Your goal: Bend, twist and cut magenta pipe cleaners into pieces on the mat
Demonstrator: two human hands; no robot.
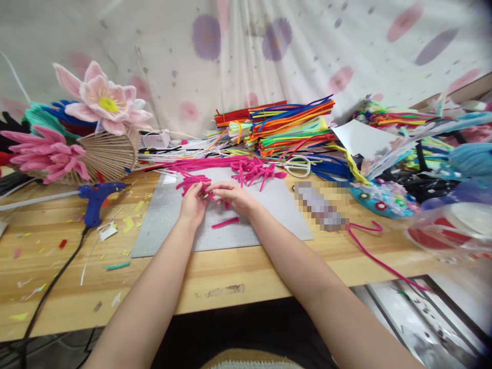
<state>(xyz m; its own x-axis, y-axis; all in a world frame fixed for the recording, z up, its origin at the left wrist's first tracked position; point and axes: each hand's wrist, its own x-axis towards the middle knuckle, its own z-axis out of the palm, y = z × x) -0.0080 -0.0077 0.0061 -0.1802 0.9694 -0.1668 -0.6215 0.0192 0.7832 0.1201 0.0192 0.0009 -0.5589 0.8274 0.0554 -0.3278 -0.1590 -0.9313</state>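
My left hand (193, 203) and my right hand (235, 197) meet over a grey cutting mat (269, 215) on the wooden table (215, 282). Both pinch a short bent piece of pink pipe cleaner (209, 193) between their fingertips. Just beyond the left hand lies a bundle of folded pink pieces (191, 180). A bigger heap of pink pieces (251, 169) lies behind the right hand. One loose pink piece (225, 222) rests on the mat between my wrists.
A blue glue gun (95, 197) with its black cord lies left of the mat. Pink fabric flowers (102, 100) and a woven fan stand far left. Stacked coloured pipe cleaners (292, 125), scissors (298, 165), a long pink strand (374, 256) and clutter fill the back and right.
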